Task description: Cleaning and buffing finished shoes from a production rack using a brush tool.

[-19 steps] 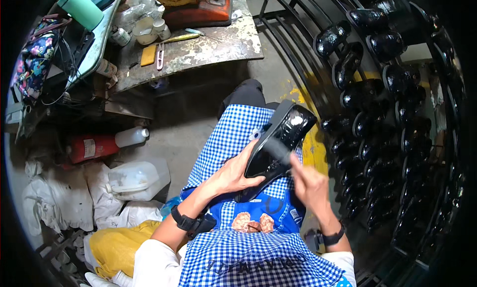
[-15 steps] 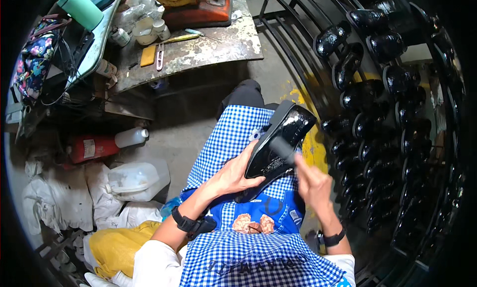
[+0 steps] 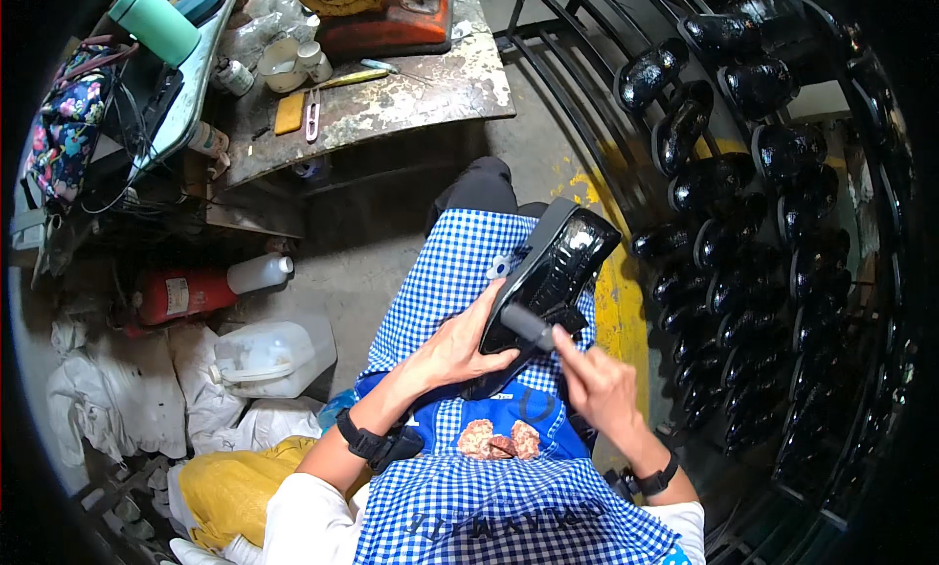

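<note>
A glossy black shoe (image 3: 572, 257) lies slanted over my lap, toe pointing away, its dark sole edge along the left side. My left hand (image 3: 456, 346) grips it from the left, thumb over the upper and fingers along the sole. In my right hand (image 3: 599, 381) is a short, dark grey, bar-shaped tool (image 3: 525, 324) held over the middle of the shoe. Its exact kind is blurred. The tool seems to touch the upper, though contact is hard to make out. A blue-and-white checked apron (image 3: 445, 281) covers my legs under the shoe.
A rack (image 3: 577, 105) full of glossy black shoes stands at right. Ahead, a worn table (image 3: 411, 100) carries an orange machine (image 3: 396, 22), cups and small tools. A translucent jug (image 3: 274, 355), a red container (image 3: 181, 296) and a yellow cloth (image 3: 235, 487) lie at left.
My right hand and the grey tool have shifted left and slightly toward me across the shoe. The shoe and my left hand stay almost in place.
</note>
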Motion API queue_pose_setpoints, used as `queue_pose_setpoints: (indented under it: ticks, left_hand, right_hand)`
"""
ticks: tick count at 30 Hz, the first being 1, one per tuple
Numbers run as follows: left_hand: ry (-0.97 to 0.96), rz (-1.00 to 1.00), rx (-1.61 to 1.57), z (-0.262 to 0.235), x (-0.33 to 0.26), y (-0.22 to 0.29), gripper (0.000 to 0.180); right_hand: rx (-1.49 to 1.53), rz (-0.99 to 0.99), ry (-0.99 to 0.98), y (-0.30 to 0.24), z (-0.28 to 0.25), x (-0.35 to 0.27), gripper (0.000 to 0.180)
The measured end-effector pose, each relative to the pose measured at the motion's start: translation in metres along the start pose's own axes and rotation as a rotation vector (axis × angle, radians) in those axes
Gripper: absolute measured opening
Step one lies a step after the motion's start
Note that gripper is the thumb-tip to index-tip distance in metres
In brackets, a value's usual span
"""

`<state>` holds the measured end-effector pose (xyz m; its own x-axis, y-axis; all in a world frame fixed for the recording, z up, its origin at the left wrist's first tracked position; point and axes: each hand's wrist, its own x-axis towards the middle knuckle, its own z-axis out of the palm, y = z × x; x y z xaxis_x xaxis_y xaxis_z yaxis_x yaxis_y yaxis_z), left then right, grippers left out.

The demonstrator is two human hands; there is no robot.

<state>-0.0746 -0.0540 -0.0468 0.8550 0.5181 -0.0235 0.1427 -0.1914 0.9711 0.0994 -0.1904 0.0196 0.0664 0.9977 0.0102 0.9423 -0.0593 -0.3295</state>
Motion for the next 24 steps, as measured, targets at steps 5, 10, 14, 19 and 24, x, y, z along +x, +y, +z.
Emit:
queue_pose_setpoints:
  ticks: [5, 10, 14, 19, 24]
  left_hand:
    - [-0.009, -0.016, -0.015, -0.001, -0.002, -0.001, 0.087]
    - [0.011, -0.057, -0.039, -0.002, 0.003, 0.006, 0.086]
    - [-0.003, -0.066, -0.063, 0.000, 0.001, 0.002, 0.082]
    - [0.137, -0.131, -0.291, 0.000, 0.000, 0.000, 0.074]
    - [0.329, -0.151, -0.829, 0.003, 0.011, 0.024, 0.069]
  right_hand:
    - [-0.042, 0.118, 0.152, 0.012, 0.001, 0.017, 0.038]
    - [-0.064, 0.126, 0.268, 0.028, 0.018, 0.011, 0.042]
    - [0.640, 0.547, 0.616, 0.070, 0.011, 0.025, 0.054]
    - [1.261, 0.778, 0.428, 0.053, 0.019, -0.002, 0.053]
    - [1.716, 0.838, 0.145, 0.031, 0.040, -0.020, 0.055]
